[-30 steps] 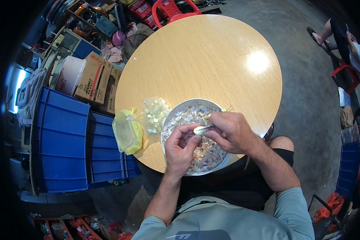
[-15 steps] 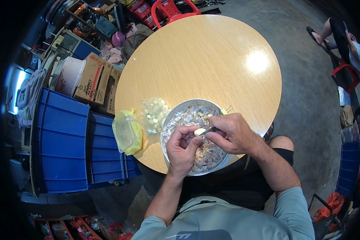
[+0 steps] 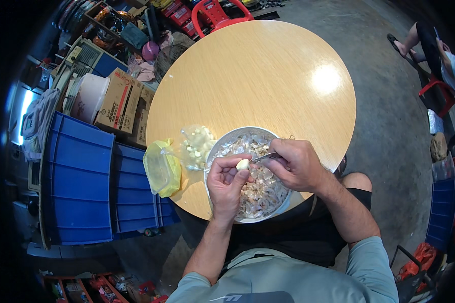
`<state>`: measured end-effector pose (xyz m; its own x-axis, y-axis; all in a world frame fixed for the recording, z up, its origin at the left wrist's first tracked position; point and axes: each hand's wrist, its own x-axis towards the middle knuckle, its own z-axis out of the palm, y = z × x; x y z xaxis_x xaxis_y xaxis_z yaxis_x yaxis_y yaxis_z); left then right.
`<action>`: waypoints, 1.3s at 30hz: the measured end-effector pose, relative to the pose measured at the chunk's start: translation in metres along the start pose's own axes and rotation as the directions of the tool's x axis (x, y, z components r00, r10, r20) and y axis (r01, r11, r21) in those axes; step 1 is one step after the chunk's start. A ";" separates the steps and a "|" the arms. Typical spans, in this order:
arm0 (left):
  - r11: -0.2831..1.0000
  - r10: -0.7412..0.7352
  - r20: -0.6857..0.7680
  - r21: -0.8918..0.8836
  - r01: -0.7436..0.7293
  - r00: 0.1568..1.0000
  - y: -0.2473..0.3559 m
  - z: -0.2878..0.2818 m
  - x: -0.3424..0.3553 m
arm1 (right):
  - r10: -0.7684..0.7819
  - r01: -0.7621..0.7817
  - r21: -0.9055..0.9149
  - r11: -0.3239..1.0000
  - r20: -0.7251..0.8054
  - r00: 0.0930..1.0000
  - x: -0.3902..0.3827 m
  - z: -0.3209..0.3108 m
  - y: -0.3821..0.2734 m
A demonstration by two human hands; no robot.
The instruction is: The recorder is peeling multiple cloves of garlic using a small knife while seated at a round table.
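Note:
Over a large bowl (image 3: 242,130) heaped with pale papery garlic skins (image 3: 262,194), my left hand (image 3: 226,191) pinches a pale, peeled-looking garlic clove (image 3: 242,164). My right hand (image 3: 299,166) grips a small metal blade (image 3: 262,157), angled toward the clove from the right; whether the tip touches it is hard to tell. A clear bag of pale cloves (image 3: 197,146) lies left of the bowl, beside a clear plastic container (image 3: 155,171) in a yellow bag (image 3: 171,184).
The bowl stands on a round wooden table (image 3: 253,70). Blue plastic crates (image 3: 78,177), cardboard boxes (image 3: 119,101) and piled clutter line the left. A red chair (image 3: 215,12) is behind the table. Another person (image 3: 429,45) sits at the upper right.
My left hand has shifted the clove slightly left, so the blade, earlier lying across it, now points at its right side. My right hand has moved a little.

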<state>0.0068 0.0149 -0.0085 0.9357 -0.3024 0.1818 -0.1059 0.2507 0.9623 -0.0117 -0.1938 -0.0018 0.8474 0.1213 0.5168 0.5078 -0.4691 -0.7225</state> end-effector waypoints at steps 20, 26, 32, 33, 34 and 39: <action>0.963 0.084 0.058 0.250 -0.096 0.995 -0.005 0.003 -0.007 | -0.100 0.104 -0.053 0.993 0.064 0.993 0.000 0.008 -0.005; 0.980 0.071 0.069 0.179 -0.082 0.995 -0.003 0.003 -0.009 | -0.148 0.152 -0.086 0.985 0.048 0.988 0.000 0.008 -0.005; 0.981 0.073 0.095 0.174 -0.089 0.993 -0.003 0.001 -0.009 | -0.160 0.161 -0.053 0.986 0.019 0.987 -0.002 0.011 -0.004; 0.981 0.073 0.095 0.174 -0.089 0.993 -0.002 0.001 -0.009 | -0.152 0.153 -0.055 0.987 0.025 0.988 -0.002 0.011 -0.004; 0.983 0.068 0.094 0.165 -0.083 0.993 -0.002 0.002 -0.009 | -0.143 0.145 -0.057 0.988 0.030 0.989 -0.002 0.011 -0.004; 0.988 0.043 0.082 0.142 -0.054 0.996 -0.001 0.003 -0.010 | -0.160 0.162 -0.040 0.986 0.053 0.986 -0.003 0.011 -0.002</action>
<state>-0.0036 0.0145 -0.0108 0.8994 -0.3662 0.2389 -0.2032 0.1336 0.9700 -0.0135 -0.1837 -0.0072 0.7623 0.2406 0.6008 0.6318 -0.4778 -0.6103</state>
